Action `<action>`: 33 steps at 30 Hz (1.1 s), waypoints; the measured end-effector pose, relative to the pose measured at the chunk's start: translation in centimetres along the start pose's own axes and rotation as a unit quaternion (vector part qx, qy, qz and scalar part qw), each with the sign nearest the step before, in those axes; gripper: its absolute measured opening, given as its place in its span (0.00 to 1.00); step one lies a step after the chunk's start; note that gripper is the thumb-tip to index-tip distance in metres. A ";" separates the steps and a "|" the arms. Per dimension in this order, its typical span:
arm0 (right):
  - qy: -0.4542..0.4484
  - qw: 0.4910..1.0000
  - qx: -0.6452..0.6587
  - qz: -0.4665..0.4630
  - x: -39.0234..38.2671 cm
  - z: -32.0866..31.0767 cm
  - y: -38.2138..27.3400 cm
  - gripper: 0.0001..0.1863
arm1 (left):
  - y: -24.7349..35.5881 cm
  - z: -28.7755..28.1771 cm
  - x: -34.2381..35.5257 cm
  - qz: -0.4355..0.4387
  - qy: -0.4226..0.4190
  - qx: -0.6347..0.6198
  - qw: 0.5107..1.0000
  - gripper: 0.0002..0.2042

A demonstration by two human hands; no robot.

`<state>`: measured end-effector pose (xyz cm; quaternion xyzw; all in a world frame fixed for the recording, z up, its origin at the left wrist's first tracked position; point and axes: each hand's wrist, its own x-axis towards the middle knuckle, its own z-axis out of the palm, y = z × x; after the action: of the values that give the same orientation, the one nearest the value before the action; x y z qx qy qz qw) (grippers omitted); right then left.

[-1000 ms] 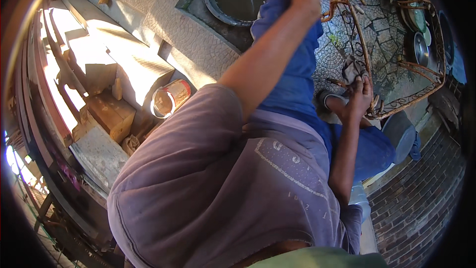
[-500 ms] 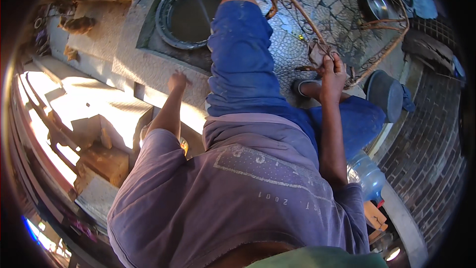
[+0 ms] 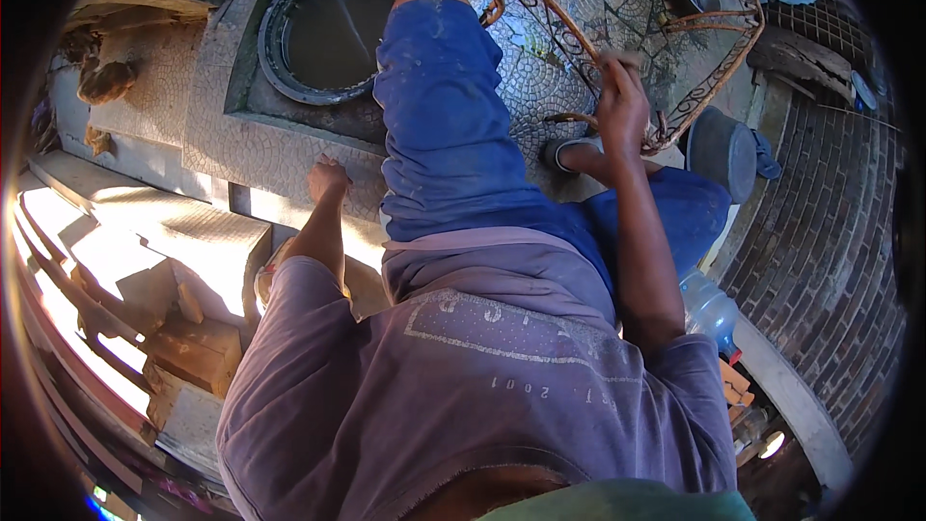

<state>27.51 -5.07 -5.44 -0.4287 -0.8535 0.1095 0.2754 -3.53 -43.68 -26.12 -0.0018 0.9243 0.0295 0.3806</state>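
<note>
We see the right hand (image 3: 622, 114) pinching a cloth (image 3: 627, 57) on the rusty metal frame (image 3: 557, 9), upper right, its long near bar slanting down rightward. The left hand (image 3: 329, 179) (we cannot tell how open) is left of centre.

Irregular stone mosaic floor (image 3: 632, 2) spreads at the far side; dark brickwork (image 3: 810, 222) runs along the right; strong sunlight strikes a pale ledge (image 3: 188, 212) at left.
</note>
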 end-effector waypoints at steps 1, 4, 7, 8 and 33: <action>-0.016 1.000 0.025 -0.003 1.2 0.9 -1.7 0.13 | 0.0 0.2 0.0 -0.005 0.020 0.015 1.000 0.26; -0.028 0.997 0.045 -0.060 5.1 4.4 -5.5 0.14 | 0.3 0.3 0.4 -0.009 0.026 0.023 0.999 0.26; 0.003 0.989 0.031 -0.142 7.9 9.3 -5.7 0.17 | 0.0 1.0 1.5 0.002 0.049 0.043 0.998 0.26; -0.004 0.990 -0.014 -0.143 8.2 9.9 -6.5 0.19 | -0.4 1.4 1.6 0.003 0.066 0.054 0.996 0.26; -0.018 0.995 -0.066 0.074 -2.6 -11.7 15.2 0.11 | 4.7 -2.8 -2.5 0.080 0.116 0.010 0.990 0.30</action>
<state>45.55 1.58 -3.18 -0.5055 -0.8298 0.0806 0.2222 -3.89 -39.18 -22.15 0.0726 0.9596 0.0497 0.2673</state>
